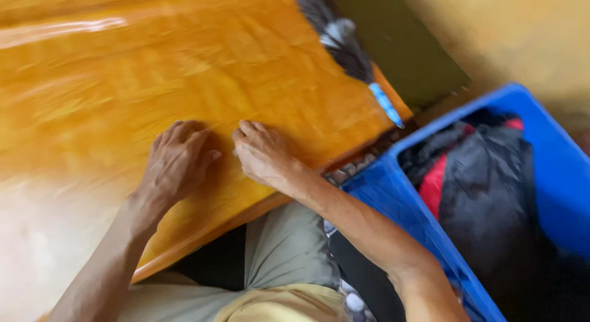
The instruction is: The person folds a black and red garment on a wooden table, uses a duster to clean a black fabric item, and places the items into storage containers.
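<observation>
both hands, left hand (pixel 178 162) and right hand (pixel 263 155), lie flat on the bare worktop (pixel 184 70), fingers loose, holding nothing. clothes (pixel 485 174) still sit in the blue bin (pixel 553 168).

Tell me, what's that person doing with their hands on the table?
A seated person rests both bare hands on a shiny orange-brown wooden table. The left hand and the right hand lie palm down, side by side near the table's edge, holding nothing. Beside the person's right arm stands a blue plastic crate with dark and red clothes inside.
</observation>
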